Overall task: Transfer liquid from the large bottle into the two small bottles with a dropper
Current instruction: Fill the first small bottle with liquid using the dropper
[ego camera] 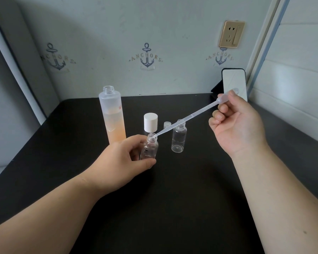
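Left hand (121, 158) grips small bottle (149, 148) at table centre; right hand (235, 123) pinches dropper (187, 119) bulb, tip in its mouth. Squeeze slowly, keep tip inside (spare bottle (179, 139) at 3 o'clock, large bottle (112, 114) at 10).

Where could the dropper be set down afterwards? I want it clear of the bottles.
Free: the dark table between the forearms, in front of both small bottles; also the strip right of the standing small bottle, below the right hand. Crowded: the cluster of tall bottle, white cap and held bottle in the left hand.
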Tool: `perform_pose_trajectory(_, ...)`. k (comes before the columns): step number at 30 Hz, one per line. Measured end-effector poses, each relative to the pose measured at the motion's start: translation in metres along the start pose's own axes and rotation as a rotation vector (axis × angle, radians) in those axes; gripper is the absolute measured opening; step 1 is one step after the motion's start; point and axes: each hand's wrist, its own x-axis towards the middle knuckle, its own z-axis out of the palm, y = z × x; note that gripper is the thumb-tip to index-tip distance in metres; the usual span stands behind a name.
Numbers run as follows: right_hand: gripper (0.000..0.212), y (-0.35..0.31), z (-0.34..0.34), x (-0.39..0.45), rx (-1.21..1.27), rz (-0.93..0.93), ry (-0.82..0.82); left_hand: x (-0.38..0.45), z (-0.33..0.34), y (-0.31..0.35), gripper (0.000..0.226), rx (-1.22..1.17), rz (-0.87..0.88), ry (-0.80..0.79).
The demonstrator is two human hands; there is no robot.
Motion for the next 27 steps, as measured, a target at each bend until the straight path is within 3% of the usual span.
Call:
perform_pose_trajectory(7,0.030,-0.0015,0.0016,-0.0022,-0.011,-0.014,-0.013,0.0016,0.0011,-0.0042,0.034,-0.061,-0.030,-0.022)
perform_pose_trajectory(27,0.039,-0.0026,0.0057,-0.0043,0.015,0.007,-0.006,0.0012,0.0002,-0.0008,0.036,-0.077,-0.037,-0.031)
